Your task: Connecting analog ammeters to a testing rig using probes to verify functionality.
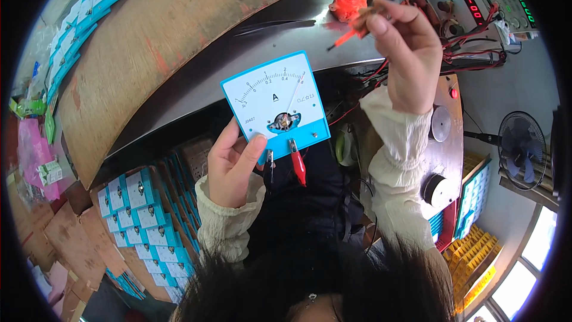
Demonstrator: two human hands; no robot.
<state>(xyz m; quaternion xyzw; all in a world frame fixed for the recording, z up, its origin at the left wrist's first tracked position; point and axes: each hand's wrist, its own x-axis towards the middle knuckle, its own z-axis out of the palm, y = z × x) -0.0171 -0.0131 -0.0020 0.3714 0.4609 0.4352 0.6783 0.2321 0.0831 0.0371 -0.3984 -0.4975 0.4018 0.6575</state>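
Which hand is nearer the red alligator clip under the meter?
Left. The left hand holds the blue panel meter at its lower edge, right beside the red alligator clip. The right hand is raised well above, gripping a small tool.

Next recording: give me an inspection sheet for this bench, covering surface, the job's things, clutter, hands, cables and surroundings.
Surface: grey metal bench with a curved brown board lying on it.
Job's things: blue-framed panel meter with a white dial; a red clip and a dark clip hang from its lower edge.
Clutter: orange plastic part; trays of boxed meters lower left.
Hands: left hand holds the meter's lower corner; right hand is raised, pinching a small red-tipped tool.
Cables: red and black leads bunch by the test instruments.
Surroundings: fan, yellow crates, windows lower right.
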